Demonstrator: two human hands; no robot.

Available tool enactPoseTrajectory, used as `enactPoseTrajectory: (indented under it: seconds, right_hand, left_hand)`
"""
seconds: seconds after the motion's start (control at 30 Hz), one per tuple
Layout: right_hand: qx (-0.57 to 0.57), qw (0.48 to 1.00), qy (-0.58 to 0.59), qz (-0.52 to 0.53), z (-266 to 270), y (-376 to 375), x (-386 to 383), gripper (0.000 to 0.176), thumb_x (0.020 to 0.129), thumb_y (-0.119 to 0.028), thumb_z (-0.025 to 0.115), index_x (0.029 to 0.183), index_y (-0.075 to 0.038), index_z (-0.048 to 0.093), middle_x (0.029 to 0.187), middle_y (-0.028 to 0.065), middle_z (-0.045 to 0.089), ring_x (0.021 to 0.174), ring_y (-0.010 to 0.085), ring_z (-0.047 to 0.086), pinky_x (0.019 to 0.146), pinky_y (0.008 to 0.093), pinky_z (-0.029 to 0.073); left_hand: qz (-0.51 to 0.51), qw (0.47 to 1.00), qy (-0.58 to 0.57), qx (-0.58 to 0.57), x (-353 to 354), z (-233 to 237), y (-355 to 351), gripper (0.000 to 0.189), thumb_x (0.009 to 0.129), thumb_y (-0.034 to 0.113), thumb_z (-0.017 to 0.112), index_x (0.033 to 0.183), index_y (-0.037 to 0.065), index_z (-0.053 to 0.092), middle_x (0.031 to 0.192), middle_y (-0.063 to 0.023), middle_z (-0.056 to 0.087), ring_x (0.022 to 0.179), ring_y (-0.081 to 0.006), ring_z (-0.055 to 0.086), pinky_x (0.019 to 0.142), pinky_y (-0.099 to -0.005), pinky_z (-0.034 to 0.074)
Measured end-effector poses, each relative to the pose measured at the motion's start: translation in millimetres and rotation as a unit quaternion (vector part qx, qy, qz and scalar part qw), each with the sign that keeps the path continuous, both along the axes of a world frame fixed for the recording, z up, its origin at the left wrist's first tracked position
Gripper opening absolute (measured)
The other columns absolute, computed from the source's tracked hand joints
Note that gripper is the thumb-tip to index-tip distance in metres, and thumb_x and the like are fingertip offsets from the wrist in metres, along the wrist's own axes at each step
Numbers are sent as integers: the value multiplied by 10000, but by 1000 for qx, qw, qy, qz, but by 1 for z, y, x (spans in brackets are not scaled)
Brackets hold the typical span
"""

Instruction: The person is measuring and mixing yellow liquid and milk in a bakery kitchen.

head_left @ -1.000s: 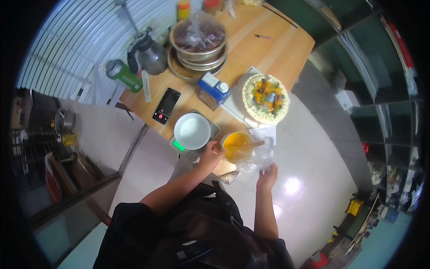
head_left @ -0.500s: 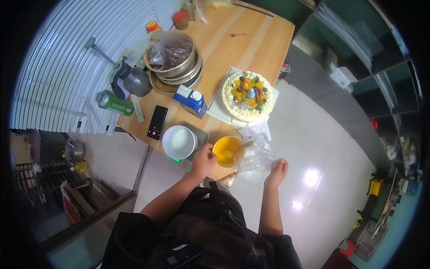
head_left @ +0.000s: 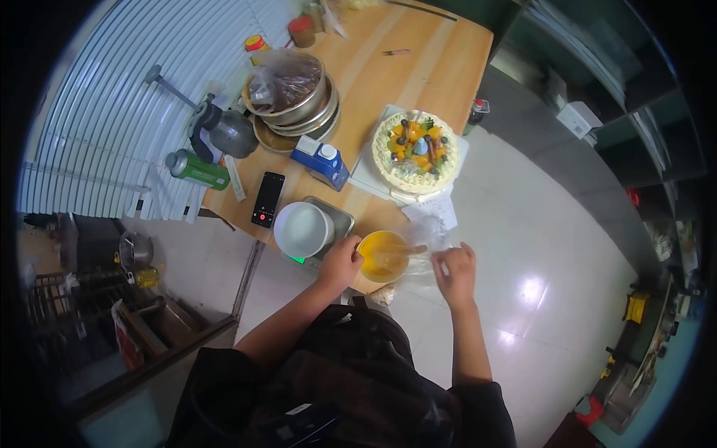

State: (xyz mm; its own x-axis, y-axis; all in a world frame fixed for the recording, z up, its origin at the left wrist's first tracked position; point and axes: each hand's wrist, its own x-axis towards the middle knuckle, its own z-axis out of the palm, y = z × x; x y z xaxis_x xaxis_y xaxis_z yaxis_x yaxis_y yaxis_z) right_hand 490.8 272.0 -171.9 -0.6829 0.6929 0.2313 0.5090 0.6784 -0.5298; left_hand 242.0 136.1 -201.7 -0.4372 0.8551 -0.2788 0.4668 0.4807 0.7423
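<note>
Against the rim of a bowl of yellow liquid [head_left: 371,257], my left hand [head_left: 341,263] is closed, holding the bowl at the table's near edge. A spatula-like tool [head_left: 415,250] leans in the bowl, its end over the right rim. Just right of the bowl is my right hand [head_left: 457,275], fingers apart and beside a clear plastic bag [head_left: 422,267]. Whether a finger still touches the plastic is hard to make out. Left of the bowl, a white bowl [head_left: 302,230] rests on a kitchen scale [head_left: 340,218].
A fruit-topped cream cake [head_left: 396,173] sits on a white board [head_left: 367,178] behind the bowl. A blue carton [head_left: 321,162], a phone [head_left: 267,198], stacked metal bowls [head_left: 297,113] and a green canister [head_left: 200,172] stand to the left. Tiled floor [head_left: 515,224] lies right of the table.
My right hand has moved slightly left and its fingers have spread, while the stretched plastic bag has slackened and dropped nearer the bowl. My left hand stays on the rim.
</note>
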Motion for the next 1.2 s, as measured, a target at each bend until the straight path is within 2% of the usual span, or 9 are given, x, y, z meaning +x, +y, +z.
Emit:
enactPoseTrajectory:
  seconds: [0.1,0.2,0.23,0.33,0.4,0.53,0.73,0.93,1.2]
  right_hand:
    - [2,986,116,-120,-8,6,11,120,864,-114,685,935,-31,635,855,115,628,847,300,603,937,441,454]
    - [-193,905,218,-310,-30,15,8,106,934,-119,604,948,-14,613,860,76,626,830,196,588,861,344,471]
    - [-259,871,253,-332,-67,22,16,141,953,-134,564,980,-4,613,857,47,617,805,127,553,757,275,458]
    - [-434,796,128,-403,-162,20,52,154,875,6,543,1023,-7,585,922,36,599,809,109,544,714,254,452]
    - [-437,776,158,-426,-171,2,63,212,854,13,536,1058,-13,586,923,29,601,806,110,552,693,251,452]
    - [-451,759,210,-420,-154,-26,67,231,871,-15,524,1090,-28,595,933,24,609,829,117,572,686,254,459]
    - [-477,737,250,-410,-139,-47,67,122,953,-102,544,1048,-38,586,963,32,609,853,120,564,728,255,470]
    - [-472,754,245,-385,-132,-49,62,90,955,-93,541,1026,-49,575,950,31,611,849,120,565,755,256,465]
    - [-476,755,235,-385,-123,-46,57,99,969,-133,550,1012,-47,566,922,22,599,811,99,540,724,240,444]
  left_hand:
    - [2,999,30,42,-1,-5,-6,277,794,64,632,1065,52,576,846,-155,601,738,-313,613,648,-421,471]
    - [3,997,61,56,-1,-13,-8,283,795,61,641,1070,43,578,816,-150,598,699,-286,615,628,-399,473]
    - [3,996,68,52,0,-14,-9,282,798,64,642,1072,43,578,818,-151,600,702,-286,618,633,-398,477]
    - [11,999,13,44,1,-13,-9,259,832,83,605,1088,59,578,929,-183,627,826,-378,621,718,-470,487]
    - [21,998,-18,62,-1,-13,-13,251,859,123,627,1096,52,586,877,-158,627,767,-318,631,684,-409,499]
    - [12,999,34,-9,-11,-2,-64,301,906,225,614,1165,72,600,879,-140,642,744,-292,641,670,-373,513]
    - [-154,958,189,-153,-30,-17,-136,462,896,254,589,1332,118,519,893,-143,658,757,-319,658,647,-439,530]
    - [-156,968,186,-66,-34,-28,-136,614,859,268,608,1430,136,427,858,-150,659,682,-328,651,578,-452,518]
    - [-163,965,168,-115,-40,-49,-141,645,883,289,583,1473,143,367,795,-141,632,636,-328,622,583,-455,501]
